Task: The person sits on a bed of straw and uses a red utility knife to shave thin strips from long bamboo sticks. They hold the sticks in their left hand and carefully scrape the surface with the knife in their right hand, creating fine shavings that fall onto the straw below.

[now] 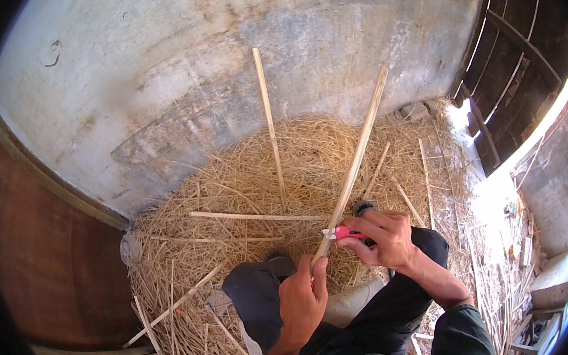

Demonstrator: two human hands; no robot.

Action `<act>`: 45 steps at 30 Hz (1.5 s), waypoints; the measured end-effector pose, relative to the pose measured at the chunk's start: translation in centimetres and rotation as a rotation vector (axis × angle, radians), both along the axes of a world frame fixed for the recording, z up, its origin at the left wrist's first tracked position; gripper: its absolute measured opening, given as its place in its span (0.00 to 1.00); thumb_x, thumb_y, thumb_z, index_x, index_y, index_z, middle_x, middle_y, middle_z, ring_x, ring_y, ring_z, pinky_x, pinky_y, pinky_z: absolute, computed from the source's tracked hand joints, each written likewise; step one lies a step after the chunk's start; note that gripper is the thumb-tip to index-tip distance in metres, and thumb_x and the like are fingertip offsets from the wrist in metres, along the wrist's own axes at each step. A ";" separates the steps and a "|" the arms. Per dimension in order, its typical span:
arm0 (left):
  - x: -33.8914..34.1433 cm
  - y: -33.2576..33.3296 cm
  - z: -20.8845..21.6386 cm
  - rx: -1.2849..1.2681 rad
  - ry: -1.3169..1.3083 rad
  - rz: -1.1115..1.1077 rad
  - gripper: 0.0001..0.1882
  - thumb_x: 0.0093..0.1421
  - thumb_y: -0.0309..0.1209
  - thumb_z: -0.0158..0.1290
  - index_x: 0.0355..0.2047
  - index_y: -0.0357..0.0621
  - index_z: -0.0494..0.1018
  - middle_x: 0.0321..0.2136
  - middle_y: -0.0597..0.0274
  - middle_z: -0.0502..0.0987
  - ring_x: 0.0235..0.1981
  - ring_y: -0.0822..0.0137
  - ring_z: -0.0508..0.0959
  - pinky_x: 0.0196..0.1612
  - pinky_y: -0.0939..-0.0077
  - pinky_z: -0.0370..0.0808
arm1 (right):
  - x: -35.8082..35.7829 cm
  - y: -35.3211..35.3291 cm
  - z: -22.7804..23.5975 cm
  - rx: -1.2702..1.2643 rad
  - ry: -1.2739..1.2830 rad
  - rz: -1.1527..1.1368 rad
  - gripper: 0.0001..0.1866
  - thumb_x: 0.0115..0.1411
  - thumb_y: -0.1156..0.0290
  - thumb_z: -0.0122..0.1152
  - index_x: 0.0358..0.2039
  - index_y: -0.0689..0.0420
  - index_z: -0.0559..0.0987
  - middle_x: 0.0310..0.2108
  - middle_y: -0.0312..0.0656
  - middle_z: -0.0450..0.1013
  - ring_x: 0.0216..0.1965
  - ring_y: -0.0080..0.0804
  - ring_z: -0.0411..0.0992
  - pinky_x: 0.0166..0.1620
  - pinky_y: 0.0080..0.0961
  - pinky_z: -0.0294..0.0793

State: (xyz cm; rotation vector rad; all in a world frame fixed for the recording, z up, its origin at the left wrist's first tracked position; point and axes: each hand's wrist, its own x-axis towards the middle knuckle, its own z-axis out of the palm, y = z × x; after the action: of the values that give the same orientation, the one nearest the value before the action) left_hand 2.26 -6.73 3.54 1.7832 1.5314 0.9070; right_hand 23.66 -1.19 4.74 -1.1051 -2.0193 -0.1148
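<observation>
A long pale wooden strip (357, 155) slants up and away from me toward the wall. My left hand (302, 295) is closed round its near end, thumb along the strip. In my right hand (383, 238) is a red utility knife (346, 232), fingers wrapped round the handle. Its short blade lies against the strip just beyond my left hand. Both hands are above my lap, between my knees.
Straw and shavings (308, 150) cover the floor, with a loose stick (257, 215) across them. Another stick (267, 112) leans on the stained wall (176, 72). A brown panel (50, 256) stands left; dark boards (513, 39) are at the right.
</observation>
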 end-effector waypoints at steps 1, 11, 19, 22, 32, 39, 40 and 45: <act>-0.1 0.0 0.0 -0.001 -0.001 0.000 0.16 0.79 0.40 0.51 0.40 0.40 0.74 0.16 0.46 0.75 0.20 0.41 0.80 0.23 0.49 0.72 | 0.0 0.1 0.1 0.008 0.000 0.002 0.16 0.55 0.55 0.82 0.41 0.46 0.89 0.23 0.28 0.75 0.17 0.30 0.73 0.23 0.27 0.71; -0.6 -0.6 0.0 0.009 -0.003 0.011 0.15 0.79 0.39 0.52 0.39 0.40 0.74 0.16 0.46 0.75 0.21 0.41 0.81 0.23 0.50 0.72 | -0.3 0.2 0.0 0.006 -0.001 0.004 0.15 0.56 0.56 0.82 0.41 0.47 0.89 0.23 0.29 0.75 0.18 0.29 0.74 0.23 0.28 0.72; -1.4 -1.9 -0.6 -0.008 -0.047 0.019 0.18 0.80 0.41 0.50 0.37 0.38 0.74 0.17 0.49 0.71 0.16 0.47 0.77 0.21 0.57 0.68 | 0.9 0.8 1.4 -0.082 0.042 -0.089 0.13 0.55 0.65 0.82 0.39 0.53 0.90 0.26 0.37 0.80 0.21 0.35 0.78 0.26 0.32 0.76; -1.6 -2.3 -0.3 -0.083 0.023 0.006 0.14 0.78 0.39 0.53 0.39 0.40 0.75 0.18 0.45 0.78 0.22 0.40 0.82 0.24 0.50 0.75 | 1.4 1.7 0.7 -0.034 0.113 -0.080 0.11 0.58 0.65 0.80 0.40 0.53 0.90 0.27 0.39 0.82 0.21 0.35 0.78 0.26 0.32 0.77; -4.4 -5.2 -3.5 -0.167 -0.187 -0.029 0.20 0.81 0.41 0.49 0.37 0.36 0.76 0.18 0.58 0.72 0.18 0.61 0.75 0.24 0.66 0.68 | 7.5 5.9 1.9 -0.319 0.623 -0.270 0.14 0.72 0.62 0.69 0.45 0.62 0.86 0.25 0.32 0.77 0.26 0.17 0.68 0.30 0.22 0.66; -4.6 -3.5 -3.2 -0.640 -0.756 -0.144 0.25 0.84 0.48 0.38 0.44 0.39 0.75 0.21 0.74 0.60 0.20 0.81 0.58 0.25 0.81 0.59 | 2.8 3.4 3.3 -0.788 0.797 0.134 0.16 0.73 0.63 0.69 0.53 0.61 0.85 0.43 0.34 0.81 0.38 0.17 0.76 0.41 0.21 0.77; -4.3 -3.3 -3.0 -0.669 -0.797 -0.173 0.27 0.84 0.51 0.37 0.45 0.39 0.74 0.21 0.75 0.58 0.20 0.81 0.56 0.24 0.82 0.58 | 2.4 3.4 2.8 -0.809 0.792 0.182 0.16 0.73 0.64 0.69 0.54 0.61 0.85 0.43 0.34 0.81 0.39 0.18 0.76 0.43 0.21 0.78; -3.8 -2.0 -2.9 -0.629 -0.605 -0.297 0.29 0.84 0.51 0.36 0.50 0.36 0.75 0.24 0.69 0.68 0.21 0.78 0.65 0.26 0.80 0.65 | 1.7 3.2 2.2 -0.836 0.806 0.168 0.14 0.72 0.64 0.71 0.47 0.64 0.85 0.33 0.32 0.80 0.37 0.17 0.76 0.43 0.22 0.78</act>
State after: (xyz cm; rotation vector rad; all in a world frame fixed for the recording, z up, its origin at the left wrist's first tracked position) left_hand -1.51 -8.74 0.60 1.1010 0.9731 0.6339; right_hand 25.33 1.98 6.92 -1.1722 -1.3823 1.1656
